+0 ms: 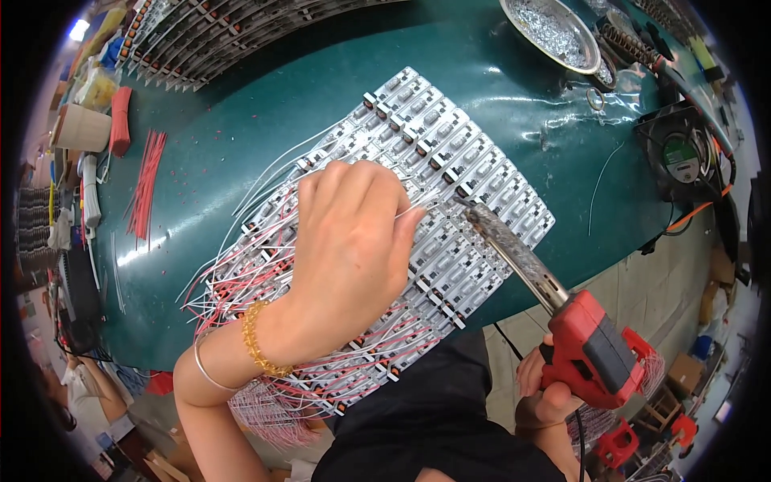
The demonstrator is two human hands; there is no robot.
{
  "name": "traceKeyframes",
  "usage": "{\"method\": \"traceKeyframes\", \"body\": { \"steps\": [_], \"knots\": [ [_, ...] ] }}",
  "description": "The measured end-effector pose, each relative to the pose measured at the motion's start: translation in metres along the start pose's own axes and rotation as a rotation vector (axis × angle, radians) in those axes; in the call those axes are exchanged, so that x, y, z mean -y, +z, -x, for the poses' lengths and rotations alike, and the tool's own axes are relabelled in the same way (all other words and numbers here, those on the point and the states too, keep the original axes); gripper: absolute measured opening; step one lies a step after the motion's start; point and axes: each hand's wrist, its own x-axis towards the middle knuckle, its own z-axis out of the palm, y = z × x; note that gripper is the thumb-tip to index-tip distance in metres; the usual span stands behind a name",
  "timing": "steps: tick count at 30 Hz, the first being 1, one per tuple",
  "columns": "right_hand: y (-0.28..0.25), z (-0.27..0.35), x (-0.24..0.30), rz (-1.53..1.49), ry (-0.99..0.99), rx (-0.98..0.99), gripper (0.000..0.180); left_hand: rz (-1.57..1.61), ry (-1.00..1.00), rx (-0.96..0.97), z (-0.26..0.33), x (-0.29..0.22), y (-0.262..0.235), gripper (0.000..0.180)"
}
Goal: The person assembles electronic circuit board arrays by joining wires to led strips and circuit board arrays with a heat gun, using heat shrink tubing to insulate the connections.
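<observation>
A panel of many small silvery-white circuit boards (482, 165) lies at a slant on the green table. White and red wires spread from its left and near parts. My left hand (349, 229) is above the panel's middle, pinching a thin white wire (416, 202) between thumb and forefinger. From the right, my right hand (546, 394) grips a red soldering gun (582, 345). Its long dark tip (482, 217) reaches the panel just right of the white wire's end. Whether tip and wire touch is too small to tell.
A metal bowl (593, 63) of silvery scraps stands at the back right, near a coiled-spring holder (626, 40) and a black fan (683, 153). More panels (241, 36) stand at the back left. Red wires (147, 185) and a white pot (83, 128) are left.
</observation>
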Motion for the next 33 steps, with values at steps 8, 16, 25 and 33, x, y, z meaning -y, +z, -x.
{"method": "traceKeyframes", "body": {
  "steps": [8, 16, 25, 33],
  "knots": [
    [0.011, -0.011, 0.025, -0.004, 0.25, -0.005, 0.052, -0.024, 0.004, -0.017, 0.002, -0.001, -0.001, 0.014],
    [0.016, -0.007, 0.03, -0.031, 0.097, -0.178, 0.085, 0.128, -0.059, 0.012, -0.001, -0.021, -0.018, 0.011],
    [0.004, -0.007, 0.032, -0.052, 0.273, -0.029, 0.057, 0.024, 0.013, -0.032, 0.008, -0.013, 0.007, 0.01],
    [0.005, -0.006, 0.023, 0.01, 0.124, -0.017, 0.079, 0.063, -0.012, -0.057, 0.01, -0.01, 0.008, 0.01]
  ]
}}
